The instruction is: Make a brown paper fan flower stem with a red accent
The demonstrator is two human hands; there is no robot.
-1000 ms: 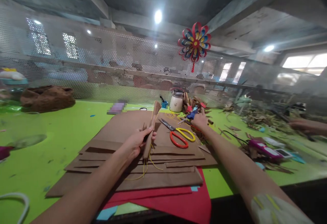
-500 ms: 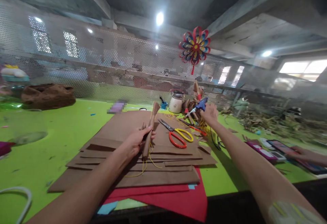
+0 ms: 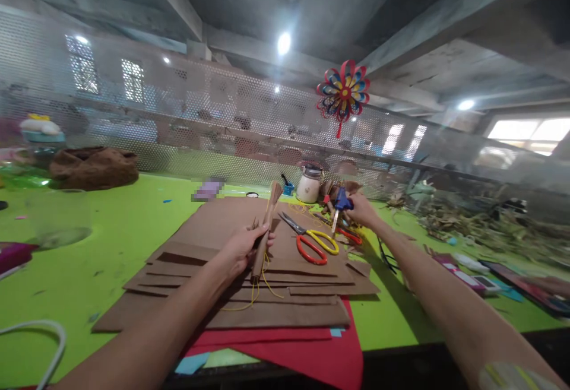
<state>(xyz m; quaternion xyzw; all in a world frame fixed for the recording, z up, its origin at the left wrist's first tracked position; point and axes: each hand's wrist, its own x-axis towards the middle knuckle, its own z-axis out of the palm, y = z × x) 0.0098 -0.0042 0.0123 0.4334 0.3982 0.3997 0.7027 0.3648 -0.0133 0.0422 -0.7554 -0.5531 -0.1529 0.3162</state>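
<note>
the landmark for all positions is the pair of scissors [image 3: 304, 228], which has one red and one yellow handle loop and lies on a stack of brown paper sheets [image 3: 231, 218] on the green bench [image 3: 111, 230]. both hands are occupied. the left hand [image 3: 240, 247], located left of the scissors, is closed around a brown paper roll [image 3: 258, 265], with the thumb laid across it. the roll is held tilted above the sheets, just left of the scissors; its flared upper end points away from the person, and yellow thread [image 3: 266, 286] trails from its lower end. the right hand [image 3: 363, 211], located beyond and right of the scissors, is closed on the handle of a blue tool [image 3: 342, 199], with little gap visible between fingers and grip; the exact finger positions are partly hidden. the narrow tip of the tool points down toward the scissors' yellow loop; contact cannot be determined. a red-handled tool [image 3: 351, 236] lies just right of the scissors. a white jar [image 3: 309, 185] and a small blue pot [image 3: 288, 189] stand beyond the scissors. a red sheet [image 3: 320, 360] extends from under the stack on the near side of the scissors. well to the right of the scissors lie a magenta device [image 3: 461, 274] and a pile of dried leaves [image 3: 485, 224].
</note>
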